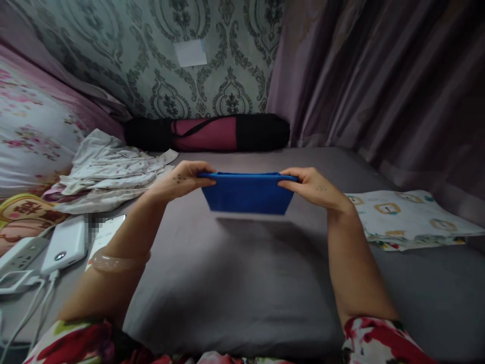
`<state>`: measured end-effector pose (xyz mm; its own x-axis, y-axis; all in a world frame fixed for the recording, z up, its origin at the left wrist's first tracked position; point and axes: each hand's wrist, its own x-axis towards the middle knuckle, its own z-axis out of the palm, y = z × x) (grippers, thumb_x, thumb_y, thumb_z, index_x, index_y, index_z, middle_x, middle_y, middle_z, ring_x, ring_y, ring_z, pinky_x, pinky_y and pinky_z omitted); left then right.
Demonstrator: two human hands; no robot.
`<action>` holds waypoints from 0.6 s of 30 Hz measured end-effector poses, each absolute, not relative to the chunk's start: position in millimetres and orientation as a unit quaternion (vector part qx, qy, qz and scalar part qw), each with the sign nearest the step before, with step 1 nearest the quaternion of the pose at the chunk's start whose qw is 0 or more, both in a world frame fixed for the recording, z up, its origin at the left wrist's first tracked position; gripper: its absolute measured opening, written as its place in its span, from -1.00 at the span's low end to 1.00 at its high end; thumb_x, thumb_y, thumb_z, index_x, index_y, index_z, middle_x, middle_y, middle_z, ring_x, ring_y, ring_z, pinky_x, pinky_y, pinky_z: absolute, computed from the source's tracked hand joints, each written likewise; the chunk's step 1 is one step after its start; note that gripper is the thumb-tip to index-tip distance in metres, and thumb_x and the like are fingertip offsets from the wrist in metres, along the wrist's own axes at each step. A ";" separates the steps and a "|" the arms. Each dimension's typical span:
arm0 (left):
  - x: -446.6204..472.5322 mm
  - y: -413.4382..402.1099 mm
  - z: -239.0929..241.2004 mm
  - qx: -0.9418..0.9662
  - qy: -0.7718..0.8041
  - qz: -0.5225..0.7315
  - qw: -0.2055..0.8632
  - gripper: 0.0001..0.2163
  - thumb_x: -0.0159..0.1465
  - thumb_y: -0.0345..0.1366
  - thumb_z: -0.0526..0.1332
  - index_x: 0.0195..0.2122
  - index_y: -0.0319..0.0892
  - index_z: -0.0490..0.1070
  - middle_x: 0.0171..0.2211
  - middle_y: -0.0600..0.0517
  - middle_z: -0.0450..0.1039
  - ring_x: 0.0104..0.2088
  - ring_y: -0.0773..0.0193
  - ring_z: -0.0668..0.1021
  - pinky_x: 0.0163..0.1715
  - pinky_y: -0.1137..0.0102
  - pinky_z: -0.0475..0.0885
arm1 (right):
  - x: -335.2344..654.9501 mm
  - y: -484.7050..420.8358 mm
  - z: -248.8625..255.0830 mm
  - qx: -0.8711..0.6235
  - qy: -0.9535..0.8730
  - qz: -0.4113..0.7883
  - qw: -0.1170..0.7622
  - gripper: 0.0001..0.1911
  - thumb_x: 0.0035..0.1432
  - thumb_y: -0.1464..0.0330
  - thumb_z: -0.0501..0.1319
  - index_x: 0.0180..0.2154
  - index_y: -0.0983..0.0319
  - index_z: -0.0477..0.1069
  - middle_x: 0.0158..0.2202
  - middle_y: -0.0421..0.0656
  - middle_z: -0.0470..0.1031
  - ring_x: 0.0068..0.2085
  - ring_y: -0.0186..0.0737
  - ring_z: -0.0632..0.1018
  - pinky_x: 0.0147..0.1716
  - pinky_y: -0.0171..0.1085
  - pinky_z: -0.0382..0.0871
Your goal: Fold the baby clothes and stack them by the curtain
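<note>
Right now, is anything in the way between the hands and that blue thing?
No, nothing visible. The left hand and right hand pinch the blue thing at opposite ends of its top edge. The folded patterned cloth lies to the right.

Blurred clock-style digits on the phone [107, 233] — not surely legible — and one unclear red character on the yellow-edged item [30, 209].

- We saw a black-and-maroon bag [217, 135] lying before the patterned wall [235, 60].
- Above the bag, we noticed a white panel [190, 53].
- Right of the bag, we had purple curtains [322, 65].
- Left of the bag and nearer us, we saw a white power bank [66, 242] beside a power strip [23, 254].
</note>
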<state>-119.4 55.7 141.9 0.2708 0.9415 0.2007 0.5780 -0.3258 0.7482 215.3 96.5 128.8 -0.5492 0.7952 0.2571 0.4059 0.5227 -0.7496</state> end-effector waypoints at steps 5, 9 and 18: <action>-116.6 64.1 114.5 0.733 0.537 0.417 0.031 -0.76 0.22 -0.36 0.15 -0.12 -0.18 0.51 -0.18 -0.04 0.57 -0.15 0.21 0.56 -0.06 0.31 0.42 | 196.7 115.1 98.8 -0.406 -0.812 0.141 0.394 -0.68 0.25 0.40 0.11 -0.01 0.13 0.50 0.00 -0.16 0.53 0.06 -0.13 0.48 0.10 -0.13 0.29; -125.4 60.7 71.1 0.775 0.549 0.312 0.024 -0.72 0.25 -0.39 0.07 -0.10 -0.16 0.51 -0.12 -0.06 0.58 -0.09 0.18 0.57 0.06 0.22 0.36 | 190.1 127.5 67.0 -0.400 -0.873 0.146 0.238 -0.59 0.17 0.55 0.09 -0.05 0.11 0.53 -0.05 -0.19 0.56 0.01 -0.19 0.51 0.09 -0.20 0.29; -136.2 31.6 25.8 0.846 0.502 0.147 0.101 -0.60 0.13 -0.48 0.00 -0.05 -0.09 0.44 0.07 -0.01 0.49 0.08 0.22 0.50 0.22 0.12 0.20 | 188.1 125.8 47.7 -0.353 -0.905 0.232 0.051 -0.46 -0.08 0.68 0.06 -0.18 0.13 0.59 -0.06 -0.19 0.53 -0.02 -0.25 0.52 0.01 -0.35 0.32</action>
